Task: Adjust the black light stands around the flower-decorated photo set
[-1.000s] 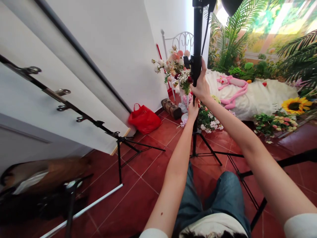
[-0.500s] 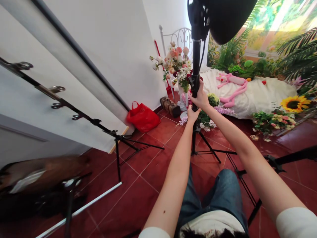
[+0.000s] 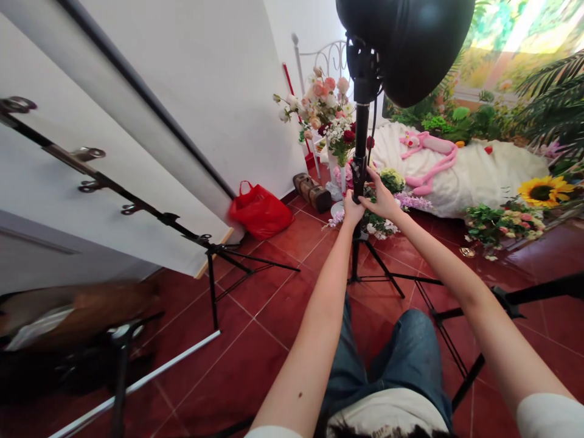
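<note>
A black light stand (image 3: 361,131) rises upright in front of me, its tripod legs spread on the red tiles. On its top sits a large black lamp head (image 3: 410,48), with a cable hanging beside the pole. My left hand (image 3: 353,208) is wrapped round the pole low down, below a clamp collar. Just to the right, my right hand (image 3: 382,198) is at the pole by the collar, thumb and fingers around its right side; part of its grip is hidden.
A second black stand (image 3: 212,249) and a red bag (image 3: 261,210) are at the left. Flowers (image 3: 328,100) and a white-draped bed (image 3: 483,179) with a pink plush toy lie beyond. Another stand's legs (image 3: 456,313) reach in at the right. A white bar (image 3: 150,380) lies on the floor.
The lamp head and upper pole have come down lower in view. My right hand has slid down the pole, nearer my left hand, and its fingers look looser.
</note>
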`<move>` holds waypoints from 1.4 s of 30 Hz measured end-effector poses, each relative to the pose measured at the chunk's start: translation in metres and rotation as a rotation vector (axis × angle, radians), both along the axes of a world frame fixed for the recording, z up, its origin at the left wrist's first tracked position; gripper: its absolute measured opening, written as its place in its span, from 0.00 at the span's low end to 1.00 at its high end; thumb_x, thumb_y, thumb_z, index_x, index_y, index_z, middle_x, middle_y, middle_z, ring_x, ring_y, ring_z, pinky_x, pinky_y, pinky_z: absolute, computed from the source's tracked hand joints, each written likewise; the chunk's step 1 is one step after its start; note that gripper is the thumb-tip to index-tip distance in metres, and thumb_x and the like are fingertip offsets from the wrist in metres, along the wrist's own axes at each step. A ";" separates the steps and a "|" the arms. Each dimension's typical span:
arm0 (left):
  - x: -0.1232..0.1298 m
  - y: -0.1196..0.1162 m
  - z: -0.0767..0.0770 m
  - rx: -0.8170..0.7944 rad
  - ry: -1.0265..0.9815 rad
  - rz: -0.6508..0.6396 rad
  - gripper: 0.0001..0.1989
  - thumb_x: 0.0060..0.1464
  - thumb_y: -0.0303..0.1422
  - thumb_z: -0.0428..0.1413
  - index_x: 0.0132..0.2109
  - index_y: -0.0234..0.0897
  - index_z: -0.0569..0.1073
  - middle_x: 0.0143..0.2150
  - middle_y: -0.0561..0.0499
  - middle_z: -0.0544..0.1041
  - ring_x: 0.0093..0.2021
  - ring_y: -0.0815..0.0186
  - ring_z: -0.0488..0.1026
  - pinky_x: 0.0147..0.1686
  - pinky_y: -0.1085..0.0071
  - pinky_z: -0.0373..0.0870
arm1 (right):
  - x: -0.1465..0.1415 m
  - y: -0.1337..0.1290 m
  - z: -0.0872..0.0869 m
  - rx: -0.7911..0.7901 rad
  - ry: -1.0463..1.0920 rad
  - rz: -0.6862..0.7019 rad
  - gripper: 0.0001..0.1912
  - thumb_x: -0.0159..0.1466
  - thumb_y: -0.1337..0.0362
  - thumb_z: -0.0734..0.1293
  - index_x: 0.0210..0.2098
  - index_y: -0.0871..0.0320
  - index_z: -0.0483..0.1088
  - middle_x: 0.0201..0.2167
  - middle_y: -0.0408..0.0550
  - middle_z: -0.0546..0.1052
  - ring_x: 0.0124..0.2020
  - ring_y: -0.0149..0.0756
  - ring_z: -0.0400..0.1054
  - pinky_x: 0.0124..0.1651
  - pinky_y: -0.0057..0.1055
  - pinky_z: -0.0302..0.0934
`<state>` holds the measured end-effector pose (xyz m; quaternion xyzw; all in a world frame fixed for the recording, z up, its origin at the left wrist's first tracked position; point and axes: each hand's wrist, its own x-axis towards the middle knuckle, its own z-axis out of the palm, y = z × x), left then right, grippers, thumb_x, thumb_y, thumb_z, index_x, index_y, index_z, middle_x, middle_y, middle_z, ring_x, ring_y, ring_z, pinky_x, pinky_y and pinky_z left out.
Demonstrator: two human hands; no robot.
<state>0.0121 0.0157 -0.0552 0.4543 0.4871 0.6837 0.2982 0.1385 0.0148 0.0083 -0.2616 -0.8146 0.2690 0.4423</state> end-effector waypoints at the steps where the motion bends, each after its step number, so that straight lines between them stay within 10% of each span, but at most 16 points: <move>1: 0.000 -0.001 0.001 -0.024 0.005 0.007 0.19 0.39 0.27 0.66 0.33 0.40 0.62 0.28 0.58 0.70 0.31 0.69 0.69 0.37 0.70 0.68 | 0.008 -0.003 -0.003 0.026 -0.026 0.003 0.41 0.59 0.56 0.70 0.68 0.52 0.56 0.69 0.53 0.62 0.65 0.53 0.62 0.69 0.51 0.56; 13: -0.001 -0.010 0.010 -0.067 0.056 0.036 0.19 0.40 0.23 0.66 0.32 0.40 0.63 0.30 0.57 0.70 0.34 0.66 0.70 0.40 0.69 0.66 | 0.018 0.006 -0.031 -0.006 -0.080 -0.024 0.24 0.68 0.49 0.59 0.59 0.52 0.69 0.60 0.54 0.73 0.63 0.49 0.65 0.70 0.52 0.52; 21: -0.002 -0.004 0.003 -0.078 0.089 0.052 0.21 0.39 0.29 0.68 0.34 0.40 0.62 0.30 0.57 0.71 0.34 0.66 0.72 0.40 0.69 0.68 | -0.004 0.027 -0.030 -0.306 0.195 -0.061 0.15 0.65 0.52 0.66 0.47 0.51 0.70 0.41 0.48 0.79 0.50 0.44 0.70 0.65 0.46 0.58; 26: -0.001 -0.006 0.007 -0.117 0.062 0.028 0.21 0.39 0.26 0.68 0.33 0.40 0.62 0.30 0.56 0.72 0.35 0.66 0.72 0.40 0.68 0.67 | -0.021 0.035 -0.039 -0.522 0.446 -0.076 0.14 0.63 0.58 0.69 0.47 0.50 0.64 0.26 0.36 0.73 0.34 0.32 0.70 0.46 0.30 0.69; 31: -0.001 -0.008 0.010 -0.121 0.061 0.024 0.21 0.40 0.28 0.69 0.32 0.40 0.62 0.30 0.56 0.72 0.34 0.66 0.71 0.39 0.69 0.67 | -0.025 0.042 -0.043 -0.626 0.513 -0.160 0.22 0.56 0.60 0.75 0.44 0.51 0.62 0.17 0.28 0.62 0.19 0.25 0.60 0.24 0.21 0.59; 42: -0.003 -0.005 0.001 -0.140 0.045 -0.008 0.20 0.40 0.25 0.67 0.34 0.39 0.62 0.31 0.57 0.71 0.35 0.67 0.70 0.41 0.70 0.66 | -0.026 0.062 -0.022 -0.931 0.318 -0.183 0.15 0.48 0.68 0.77 0.32 0.59 0.70 0.20 0.37 0.71 0.16 0.21 0.57 0.17 0.22 0.50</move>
